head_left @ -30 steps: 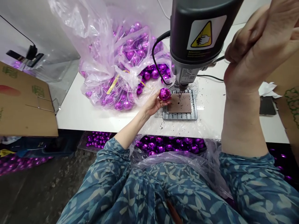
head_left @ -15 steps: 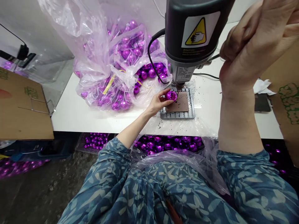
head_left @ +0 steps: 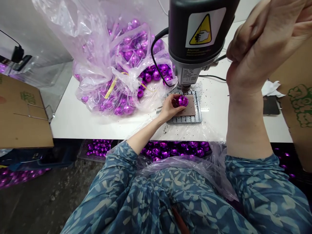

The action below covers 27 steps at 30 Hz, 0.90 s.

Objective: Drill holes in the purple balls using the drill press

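My left hand (head_left: 171, 108) grips a shiny purple faceted ball (head_left: 183, 100) between thumb and fingers. The ball sits over a brown board (head_left: 190, 110) on the grey metal base (head_left: 198, 119) of a drill press (head_left: 198, 31). Directly above it is the drill chuck (head_left: 186, 89), its bit at the top of the ball. My right hand (head_left: 262, 42) is raised beside the press's motor housing, close to the camera. Its fingers are curled closed, and whatever they hold is hidden.
A clear plastic bag (head_left: 97, 61) of purple balls lies left of the press. More balls (head_left: 174, 149) fill a bag below the table edge. Dark shavings dot the white table (head_left: 73, 125). A phone (head_left: 271, 105) and tissue lie right; cardboard boxes (head_left: 21, 113) flank both sides.
My left hand has moved the ball slightly right, from beside the drill bit to beneath it. My right hand stays raised and closed. The view has shifted slightly.
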Each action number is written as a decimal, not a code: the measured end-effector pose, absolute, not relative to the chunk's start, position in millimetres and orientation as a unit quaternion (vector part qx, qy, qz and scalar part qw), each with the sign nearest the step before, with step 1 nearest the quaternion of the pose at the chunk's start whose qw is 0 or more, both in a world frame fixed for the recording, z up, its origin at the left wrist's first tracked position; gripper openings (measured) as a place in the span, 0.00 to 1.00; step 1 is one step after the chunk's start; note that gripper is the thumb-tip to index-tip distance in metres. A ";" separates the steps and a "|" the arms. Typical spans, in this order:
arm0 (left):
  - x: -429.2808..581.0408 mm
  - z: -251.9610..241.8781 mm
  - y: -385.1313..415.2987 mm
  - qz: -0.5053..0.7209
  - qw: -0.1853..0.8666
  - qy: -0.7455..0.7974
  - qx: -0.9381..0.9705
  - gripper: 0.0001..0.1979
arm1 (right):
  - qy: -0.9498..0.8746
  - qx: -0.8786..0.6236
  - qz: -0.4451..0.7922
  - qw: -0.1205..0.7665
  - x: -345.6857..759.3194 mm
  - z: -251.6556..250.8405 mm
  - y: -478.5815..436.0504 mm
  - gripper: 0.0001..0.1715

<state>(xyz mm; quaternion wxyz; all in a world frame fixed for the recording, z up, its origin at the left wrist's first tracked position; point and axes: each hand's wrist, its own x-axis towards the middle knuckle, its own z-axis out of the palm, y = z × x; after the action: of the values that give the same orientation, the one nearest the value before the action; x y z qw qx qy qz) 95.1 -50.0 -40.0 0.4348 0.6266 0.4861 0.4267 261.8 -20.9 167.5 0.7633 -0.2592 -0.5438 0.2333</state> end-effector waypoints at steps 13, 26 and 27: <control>98.6 -49.6 -60.7 0.448 0.406 0.460 0.651 0.28 | -0.530 -0.191 0.216 0.797 264.7 147.2 -13.7 0.44; 99.3 -51.2 -60.1 0.448 0.428 0.449 0.644 0.28 | -0.528 -0.194 0.169 0.810 258.6 127.9 -54.7 0.46; 99.4 -51.2 -59.9 0.448 0.428 0.449 0.644 0.28 | -0.522 -0.196 0.167 0.813 257.9 125.5 -56.1 0.47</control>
<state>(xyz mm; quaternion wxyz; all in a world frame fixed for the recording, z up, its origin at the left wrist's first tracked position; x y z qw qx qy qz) 99.4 -59.9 -51.2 0.4278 0.6436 0.4490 0.4485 257.9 -56.1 125.5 0.8134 -0.1960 -0.5215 0.1670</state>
